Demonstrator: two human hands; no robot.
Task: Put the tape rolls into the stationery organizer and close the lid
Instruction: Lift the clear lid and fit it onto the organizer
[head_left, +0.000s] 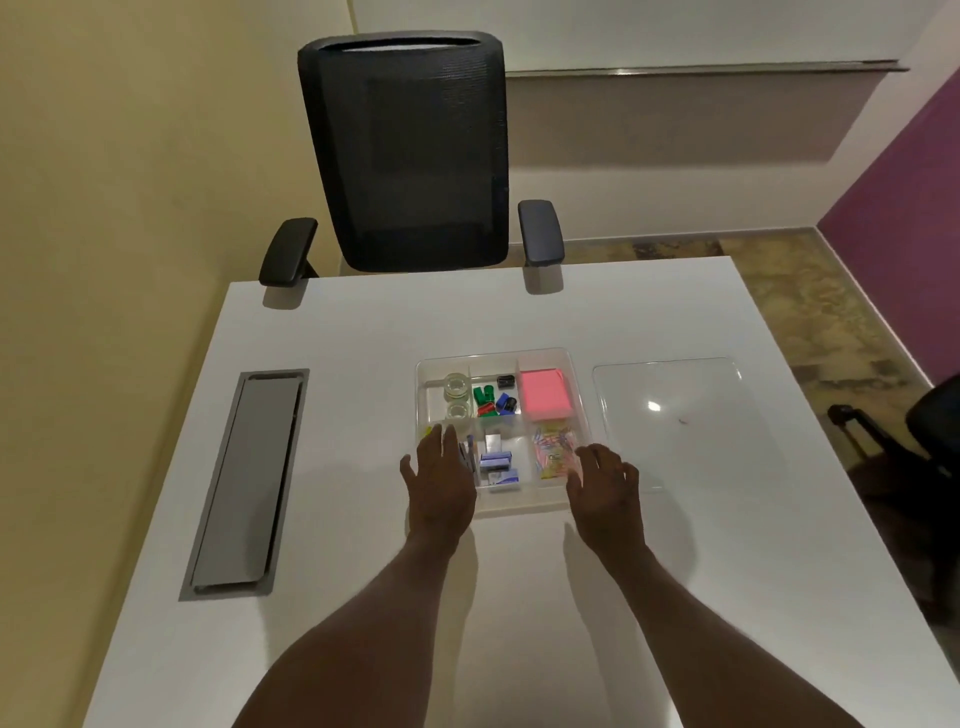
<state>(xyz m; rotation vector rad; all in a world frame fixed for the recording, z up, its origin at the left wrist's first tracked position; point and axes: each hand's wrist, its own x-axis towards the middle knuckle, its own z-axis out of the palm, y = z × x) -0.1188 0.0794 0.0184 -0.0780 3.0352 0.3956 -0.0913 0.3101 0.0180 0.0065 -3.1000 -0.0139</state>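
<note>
Hands spread, left hand (440, 467) and right hand (602, 475) flanked the organizer (545, 356); 2 tape rolls (457, 397) sat inside, so fetching the lid (670, 410) came next.

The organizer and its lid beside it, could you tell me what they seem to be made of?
The organizer looks like clear, glossy plastic: its contents show through the walls. The lid seems the same, with the white table visible through it and a bright glare spot on it.
</note>
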